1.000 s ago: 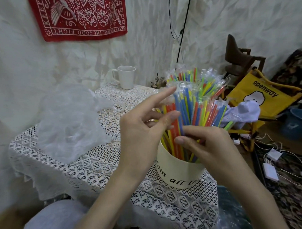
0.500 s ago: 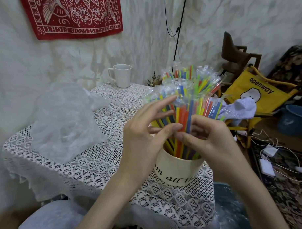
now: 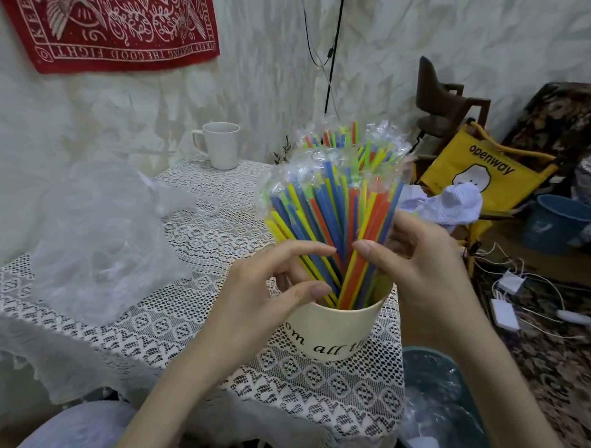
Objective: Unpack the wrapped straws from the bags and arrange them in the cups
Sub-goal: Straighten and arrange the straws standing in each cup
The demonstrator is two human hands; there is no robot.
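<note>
While wrapped straws (image 3: pixel 333 202) are fanning from a cream cup (image 3: pixel 334 326), both hands are gripping them.
Left hand (image 3: pixel 256 292) and right hand (image 3: pixel 419 266) are pinching stems at centre frame.

Glossy plastic-wrapped straws (image 3: pixel 333 202), lace tablecloth (image 3: pixel 176 315)

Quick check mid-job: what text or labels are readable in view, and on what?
"om all th", partly cut off, on the cream cup holding the straws.
"openway" on the yellow chair back.
"KEEP FIGHTING THE GOOD FIGHT", upside down, on the red wall cloth.
</note>
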